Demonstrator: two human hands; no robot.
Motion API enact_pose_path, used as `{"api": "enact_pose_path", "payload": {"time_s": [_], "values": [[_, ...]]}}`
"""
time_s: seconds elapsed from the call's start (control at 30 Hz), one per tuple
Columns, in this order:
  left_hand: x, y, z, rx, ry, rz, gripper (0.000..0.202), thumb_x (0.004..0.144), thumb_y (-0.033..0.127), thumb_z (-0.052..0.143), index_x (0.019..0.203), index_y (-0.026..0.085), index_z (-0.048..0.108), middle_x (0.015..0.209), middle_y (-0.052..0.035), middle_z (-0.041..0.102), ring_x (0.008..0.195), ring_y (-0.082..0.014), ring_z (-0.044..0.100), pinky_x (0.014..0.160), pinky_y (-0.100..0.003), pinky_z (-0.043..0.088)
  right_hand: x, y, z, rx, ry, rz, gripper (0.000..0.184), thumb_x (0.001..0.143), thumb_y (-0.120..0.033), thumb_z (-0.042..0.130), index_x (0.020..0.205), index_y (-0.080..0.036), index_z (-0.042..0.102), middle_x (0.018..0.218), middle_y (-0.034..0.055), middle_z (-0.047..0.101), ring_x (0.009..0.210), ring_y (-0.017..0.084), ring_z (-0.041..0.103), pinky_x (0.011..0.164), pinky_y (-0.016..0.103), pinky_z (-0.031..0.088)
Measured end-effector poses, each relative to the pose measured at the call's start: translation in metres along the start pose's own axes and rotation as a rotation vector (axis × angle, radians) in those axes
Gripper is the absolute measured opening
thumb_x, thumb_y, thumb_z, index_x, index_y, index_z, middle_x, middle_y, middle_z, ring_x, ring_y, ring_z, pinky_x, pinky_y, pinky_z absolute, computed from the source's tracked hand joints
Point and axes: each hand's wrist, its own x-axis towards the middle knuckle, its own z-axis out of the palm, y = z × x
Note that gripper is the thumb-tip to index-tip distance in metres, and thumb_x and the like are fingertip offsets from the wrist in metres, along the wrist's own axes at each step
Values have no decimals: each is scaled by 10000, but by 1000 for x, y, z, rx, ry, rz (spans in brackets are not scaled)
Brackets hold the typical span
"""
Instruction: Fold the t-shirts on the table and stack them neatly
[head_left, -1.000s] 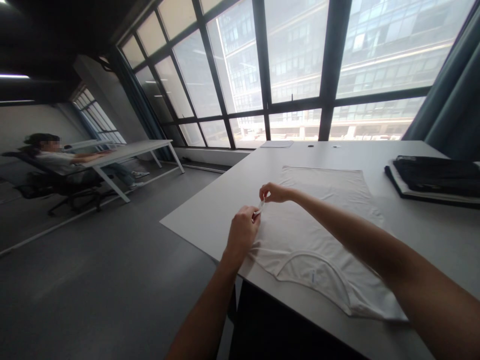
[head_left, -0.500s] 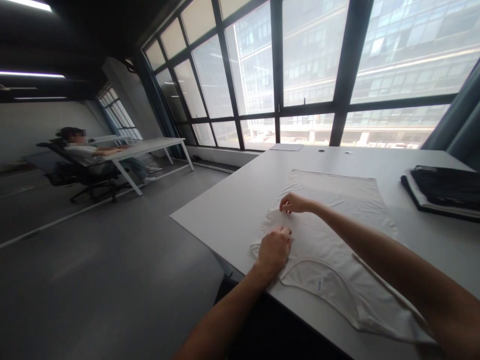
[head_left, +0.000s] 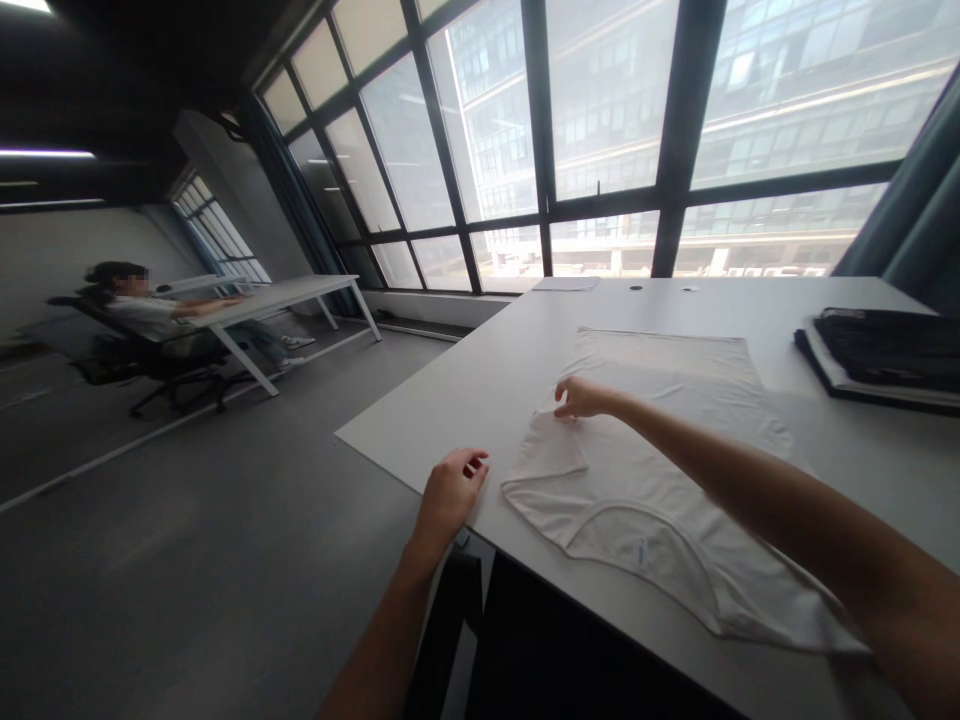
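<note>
A white T-shirt [head_left: 667, 400] lies spread on the white table [head_left: 435, 405], its neckline with a small blue label towards me. The sleeve on its left side is folded inward over the body. My right hand [head_left: 583, 398] reaches across the shirt, its curled fingers pinching the fabric at the upper end of that folded sleeve. Off the shirt's left side, my left hand [head_left: 454, 487] hovers by the table's front edge. It holds nothing, and its fingers are loosely bent and apart.
A stack of folded dark and white clothes [head_left: 885, 355] lies on the table at the right. Behind the table are large windows. Far left, a person [head_left: 139, 305] sits in an office chair at another table [head_left: 292, 292]. A black chair armrest [head_left: 454, 590] stands below my left hand.
My left hand has let go of the sleeve and moved left, away from the shirt. My right hand stays at nearly the same spot on the fabric. The view has shifted slightly.
</note>
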Motion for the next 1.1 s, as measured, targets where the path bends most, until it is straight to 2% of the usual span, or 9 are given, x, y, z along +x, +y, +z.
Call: {"api": "enact_pose_path", "payload": {"time_s": [0.2,0.33,0.47,0.63,0.73,0.83,0.93,1.03,1.1], "values": [[-8,10,17,-11,-47,38,200,841,289,654,996,194,738,907,-40,729,711,-171,641,739,-304,520,-15,-11,12,39,17,136,108,653,-74,754,671,-129,663,554,-14,592,540,116,556,505,204,413],[-9,17,21,-1,-48,57,196,855,296,643,991,194,740,908,-41,726,712,-173,632,745,-311,514,-18,-20,16,88,97,153,16,795,-138,667,786,-130,656,615,-14,578,542,91,527,506,186,423],[-10,16,18,-13,-62,72,194,885,297,612,984,188,739,888,-44,721,720,-177,641,752,-311,516,-20,-23,19,98,151,169,100,891,-166,589,967,-134,645,747,32,647,581,106,578,544,204,474],[-12,17,20,-1,-54,128,256,904,339,633,1106,213,728,950,-47,703,748,-177,638,762,-304,518,-27,-17,28,-1,196,171,208,841,-101,621,1043,-140,652,929,119,716,832,203,673,694,254,508],[-16,17,22,23,-92,187,242,903,336,650,1095,227,750,947,-51,680,815,-191,643,807,-309,514,-30,-14,31,-70,182,161,264,801,-69,642,1053,-140,675,1016,157,729,982,258,677,788,281,504],[-14,15,17,-4,-127,187,272,929,360,621,1118,223,759,948,-55,666,794,-182,636,799,-303,518,-31,-13,30,-113,159,151,307,799,-82,654,1097,-146,683,1071,171,731,1043,286,671,829,303,497],[9,15,9,-47,-118,195,300,958,365,567,1132,214,758,973,-60,675,768,-170,635,779,-291,519,-31,-13,28,-123,147,145,333,829,-140,661,1162,-139,668,1157,181,716,1091,292,658,862,313,488],[57,19,10,-24,-83,257,285,946,314,561,1111,203,765,970,-61,687,774,-171,634,836,-304,508,-30,-12,27,-114,150,152,403,851,-203,678,1245,-132,630,1228,177,692,1135,277,640,886,301,479],[96,23,18,-22,-157,270,266,903,276,592,1080,195,773,971,-63,695,756,-166,627,830,-302,508,-32,-11,26,-100,149,172,463,847,-228,699,1288,-125,601,1212,171,694,1104,258,653,854,282,488]]}}
